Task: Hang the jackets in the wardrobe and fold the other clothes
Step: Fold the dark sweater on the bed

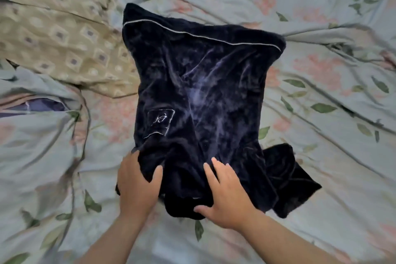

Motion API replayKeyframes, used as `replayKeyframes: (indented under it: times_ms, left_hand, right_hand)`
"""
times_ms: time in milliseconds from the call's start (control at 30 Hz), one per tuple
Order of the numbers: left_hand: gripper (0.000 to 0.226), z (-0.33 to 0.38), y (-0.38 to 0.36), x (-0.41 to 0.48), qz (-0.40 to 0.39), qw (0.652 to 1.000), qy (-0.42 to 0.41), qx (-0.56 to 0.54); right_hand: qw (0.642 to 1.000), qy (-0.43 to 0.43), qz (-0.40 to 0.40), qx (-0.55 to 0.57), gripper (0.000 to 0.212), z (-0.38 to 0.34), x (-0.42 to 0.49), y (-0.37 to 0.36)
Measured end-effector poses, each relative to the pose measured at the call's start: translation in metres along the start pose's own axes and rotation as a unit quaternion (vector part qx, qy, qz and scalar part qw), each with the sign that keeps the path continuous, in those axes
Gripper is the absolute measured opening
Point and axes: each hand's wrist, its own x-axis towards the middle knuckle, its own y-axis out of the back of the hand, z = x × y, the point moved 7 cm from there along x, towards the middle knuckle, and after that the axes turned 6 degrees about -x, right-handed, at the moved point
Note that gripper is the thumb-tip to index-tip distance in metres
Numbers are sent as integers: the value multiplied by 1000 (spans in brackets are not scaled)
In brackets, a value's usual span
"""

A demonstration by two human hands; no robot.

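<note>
Step in hand, by the look of it: folding the navy velvet garment point(199, 83), which lies spread but wrinkled on the floral bedsheet point(321, 156), white-piped edge at the far end, near end bunched under the hands. To do it well the person should prob. smooth the bunched near end first, bring the loose flap at the right in line w/ the body, then lift both near corners together & carry them toward the piped edge so the fold lands square. Velvet looks slippery, so a firm hold matters. Left hand point(137, 182) holds the near-left edge, fingers under the cloth & thumb on top. Right hand point(227, 195) lies flat on the fabric, fingers straight & slightly spread, thumb at the hem. A beige patterned cloth point(53, 34) lies just beside the garment's far-left edge.
</note>
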Motion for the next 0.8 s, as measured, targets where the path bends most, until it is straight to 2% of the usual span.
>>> replayKeyframes:
  times_ms: [67, 100, 133, 167, 200, 233, 300, 333, 400, 467, 500, 533, 567, 633, 733, 800]
  left_hand:
    - [48, -42, 6, -41, 40, 979, 196, -42]
    - [44, -56, 1, -60, 36, 938, 319, -133]
    - [40, -62, -14, -76, 7, 870, 425, -251]
    - [39, -59, -35, -88, -55, 784, 504, -359]
    - [40, -48, -48, -94, -103, 714, 536, -439]
    - [38, -40, -55, -91, -123, 677, 534, -491]
    - [33, -29, -58, -76, -111, 674, 507, -526]
    - [34, -21, -56, -66, -105, 681, 488, -536]
    - [34, 2, -50, -48, -119, 693, 442, -557]
    - [36, 37, -37, -35, -175, 721, 363, -564]
    - [38, 55, -29, -32, -201, 740, 324, -555]
    - [39, 71, -21, -31, -212, 755, 296, -546]
    - [38, 86, -10, -28, -210, 764, 282, -541]
    - [35, 116, 12, -24, -206, 756, 277, -556]
    - [43, 175, 55, -20, -232, 714, 255, -609]
    - [48, 216, 89, -21, -250, 718, 206, -616]
  right_hand:
    - [1000, -13, -4, -12, 103, -14, -8, -12]
    - [999, -32, -4, -8, 97, -16, -7, -13]
    - [998, -57, -6, 0, 89, -15, -4, -11]
    - [996, -87, -3, 19, 80, -8, 0, -6]
    - [991, -116, 8, 69, 69, -1, 5, 2]
    - [979, -141, 13, 148, 57, 6, 10, 12]
    - [930, -183, 5, 319, 34, 17, 15, 34]
    - [887, -206, 4, 413, 29, 21, 15, 45]
    - [761, -265, 4, 592, 27, 23, 9, 59]
    - [603, -317, 14, 732, 23, 16, -3, 70]
    - [541, -329, 15, 774, 19, 10, -11, 77]
    - [504, -329, 9, 799, 15, 1, -18, 86]
    - [494, -318, 0, 809, 14, -9, -24, 98]
    - [513, -294, -6, 806, 19, -31, -42, 128]
    - [604, -238, 24, 760, 31, -64, -77, 177]
    - [685, -180, 27, 706, 35, -85, -101, 216]
